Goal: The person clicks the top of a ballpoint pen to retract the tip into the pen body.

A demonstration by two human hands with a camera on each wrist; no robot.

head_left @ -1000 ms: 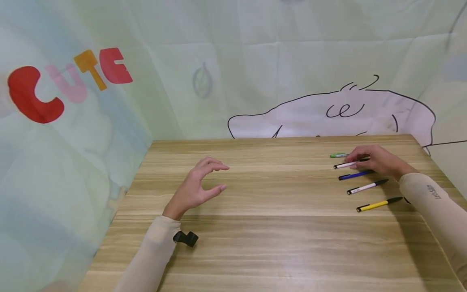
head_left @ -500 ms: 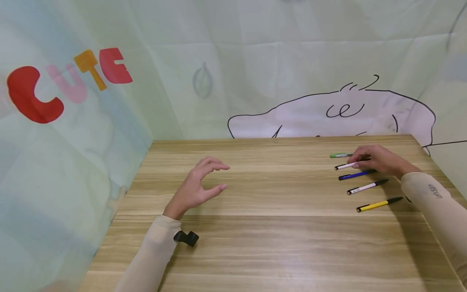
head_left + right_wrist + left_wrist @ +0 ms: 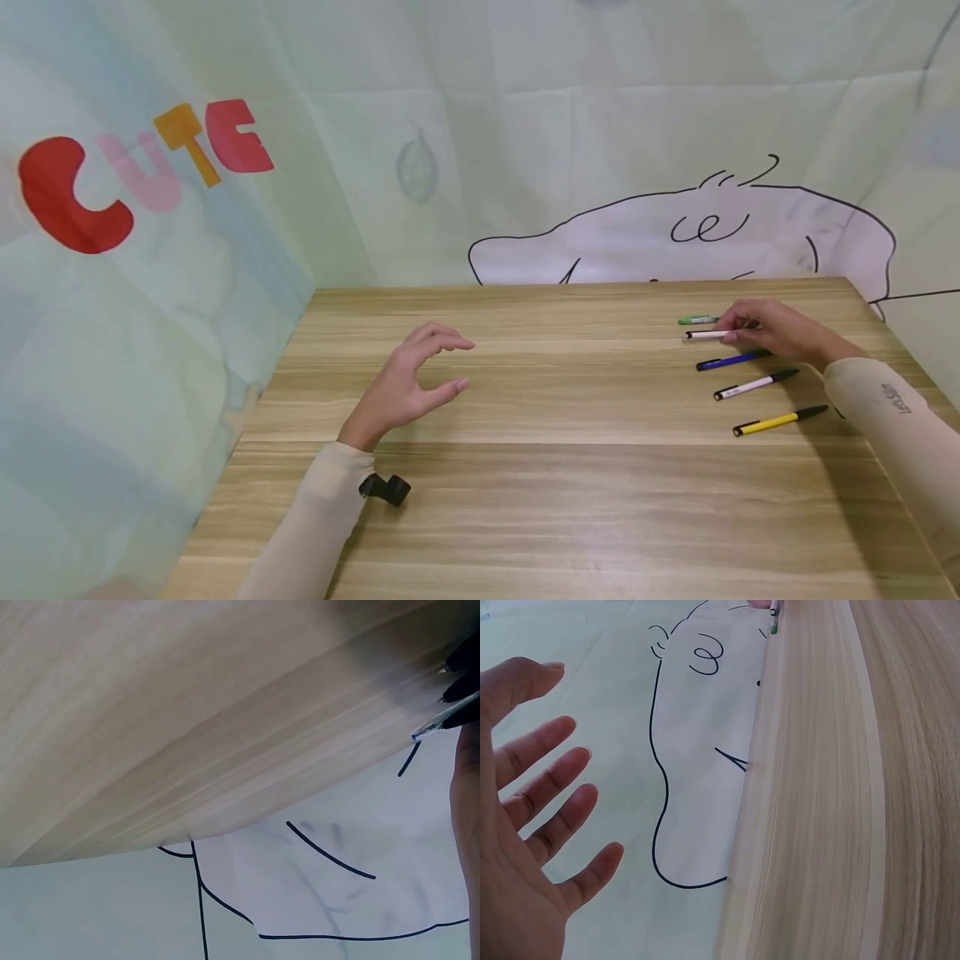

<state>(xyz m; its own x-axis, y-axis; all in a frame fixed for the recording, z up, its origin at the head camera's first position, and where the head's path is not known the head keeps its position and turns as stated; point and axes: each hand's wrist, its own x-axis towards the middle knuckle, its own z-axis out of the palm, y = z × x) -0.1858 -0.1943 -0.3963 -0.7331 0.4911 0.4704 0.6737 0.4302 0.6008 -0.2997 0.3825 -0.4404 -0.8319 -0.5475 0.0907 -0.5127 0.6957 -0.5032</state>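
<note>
My right hand [image 3: 776, 329] pinches a white pen [image 3: 705, 335] between thumb and fingers, close beside a green pen [image 3: 697, 320] at the far right of the table. Nearer than that hand lie a blue pen [image 3: 727, 362], another white pen [image 3: 753, 385] and a yellow pen [image 3: 776, 422]. My left hand [image 3: 401, 379] hovers over the left part of the table, thumb and fingers apart, holding nothing; the left wrist view shows its fingers [image 3: 562, 817] spread. Only the edge of the right hand [image 3: 469, 825] and some dark pen tips show in the right wrist view.
The wooden table [image 3: 562, 483] meets a pale cloth wall [image 3: 562, 150] at its back and left, printed with coloured letters and a cartoon outline. A small black device [image 3: 386, 489] is attached at the left wrist.
The right hand's grip on the white pen persists, and the pen's near end has risen slightly toward the green pen. The left hand has barely moved.
</note>
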